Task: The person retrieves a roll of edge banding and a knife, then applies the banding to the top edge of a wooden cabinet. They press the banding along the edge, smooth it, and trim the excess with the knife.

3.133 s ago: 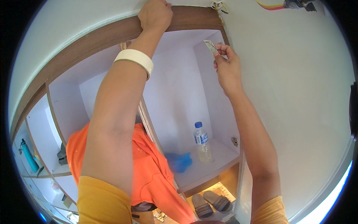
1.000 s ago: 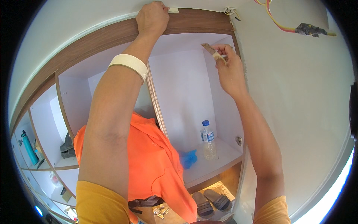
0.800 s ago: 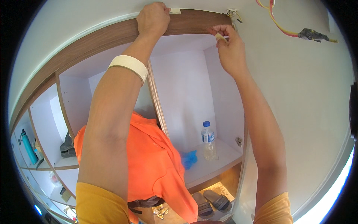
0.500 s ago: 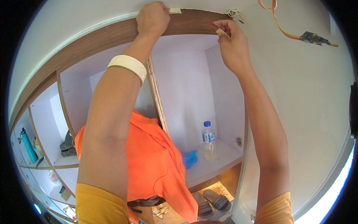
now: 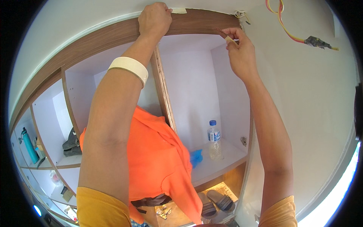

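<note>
My left hand point(image 5: 154, 19) is closed against the top edge of the brown wooden trim point(image 5: 200, 22), where it meets the white wall. What its fingers hold, if anything, is hidden. A strip of masking tape point(image 5: 179, 11) lies along that edge, right beside the thumb. A cream roll of masking tape point(image 5: 130, 68) circles my left forearm like a bracelet. To the right, my right hand point(image 5: 241, 51) pinches a small cream piece of tape point(image 5: 231, 41) in front of the trim. A thin reddish-brown sliver shows by its fingertips.
Below the trim are open cabinet compartments with a water bottle point(image 5: 214, 140), blue plastic point(image 5: 196, 157) and sandals point(image 5: 220, 201). An orange garment point(image 5: 159, 151) hangs over the front. Wires with a taped end point(image 5: 317, 42) dangle at upper right. A teal bottle point(image 5: 29, 145) stands far left.
My right hand has shifted slightly right and down, still pinching the cream piece. My left hand keeps its place on the trim's edge. The view has shifted slightly.
</note>
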A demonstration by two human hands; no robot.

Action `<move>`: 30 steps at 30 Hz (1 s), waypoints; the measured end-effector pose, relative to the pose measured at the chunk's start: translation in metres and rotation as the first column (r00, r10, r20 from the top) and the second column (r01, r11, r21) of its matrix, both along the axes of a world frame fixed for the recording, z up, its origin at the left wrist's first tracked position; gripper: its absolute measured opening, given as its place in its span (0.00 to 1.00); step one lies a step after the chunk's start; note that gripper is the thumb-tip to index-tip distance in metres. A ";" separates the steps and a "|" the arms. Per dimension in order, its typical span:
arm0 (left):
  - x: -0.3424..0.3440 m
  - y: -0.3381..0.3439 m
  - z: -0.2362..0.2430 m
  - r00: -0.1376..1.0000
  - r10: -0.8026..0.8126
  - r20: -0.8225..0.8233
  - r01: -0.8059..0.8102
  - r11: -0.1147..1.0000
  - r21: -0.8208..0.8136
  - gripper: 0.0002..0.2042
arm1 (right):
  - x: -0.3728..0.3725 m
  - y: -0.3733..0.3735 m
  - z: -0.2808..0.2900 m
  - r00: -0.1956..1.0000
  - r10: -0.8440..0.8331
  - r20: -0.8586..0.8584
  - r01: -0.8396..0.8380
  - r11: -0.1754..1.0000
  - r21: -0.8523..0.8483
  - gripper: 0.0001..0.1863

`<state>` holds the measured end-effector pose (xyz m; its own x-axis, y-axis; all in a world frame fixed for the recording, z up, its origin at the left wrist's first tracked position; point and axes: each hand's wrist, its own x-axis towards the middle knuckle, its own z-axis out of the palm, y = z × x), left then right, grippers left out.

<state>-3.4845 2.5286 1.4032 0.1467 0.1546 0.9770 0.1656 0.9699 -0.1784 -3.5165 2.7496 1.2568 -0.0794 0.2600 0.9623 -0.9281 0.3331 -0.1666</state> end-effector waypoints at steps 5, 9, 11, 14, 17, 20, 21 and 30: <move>0.005 -0.005 -0.001 1.000 -0.016 -0.002 0.016 1.000 -0.006 0.11 | 0.003 -0.002 -0.001 0.999 -0.035 -0.008 0.035 0.999 0.011 0.14; 0.007 -0.011 -0.001 1.000 -0.022 -0.004 0.022 1.000 -0.006 0.12 | 0.007 -0.004 -0.003 1.000 -0.022 0.020 0.022 1.000 0.011 0.14; 0.008 -0.014 0.000 1.000 0.000 -0.010 0.000 1.000 0.006 0.12 | 0.006 -0.006 -0.002 1.000 -0.028 -0.007 0.028 0.999 0.014 0.14; 0.014 -0.018 -0.001 1.000 0.022 -0.013 -0.022 0.999 0.031 0.13 | 0.009 -0.009 -0.004 1.000 -0.024 0.000 0.024 1.000 0.015 0.14; 0.019 -0.026 0.000 1.000 0.003 0.006 -0.003 1.000 0.014 0.13 | 0.013 -0.011 -0.004 0.999 -0.042 0.013 0.042 0.999 0.018 0.14; 0.025 -0.032 -0.001 0.999 0.003 0.031 -0.003 1.000 -0.001 0.13 | 0.015 -0.016 -0.003 0.998 -0.054 0.020 0.053 0.998 0.015 0.15; 0.025 -0.034 -0.001 1.000 0.004 0.029 -0.004 1.000 -0.007 0.13 | 0.015 -0.018 -0.003 0.998 -0.055 0.023 0.055 0.998 0.013 0.15; 0.038 -0.048 -0.004 0.997 0.022 0.068 -0.025 0.999 0.039 0.13 | 0.016 -0.029 -0.003 0.999 -0.047 0.020 0.046 0.999 0.025 0.15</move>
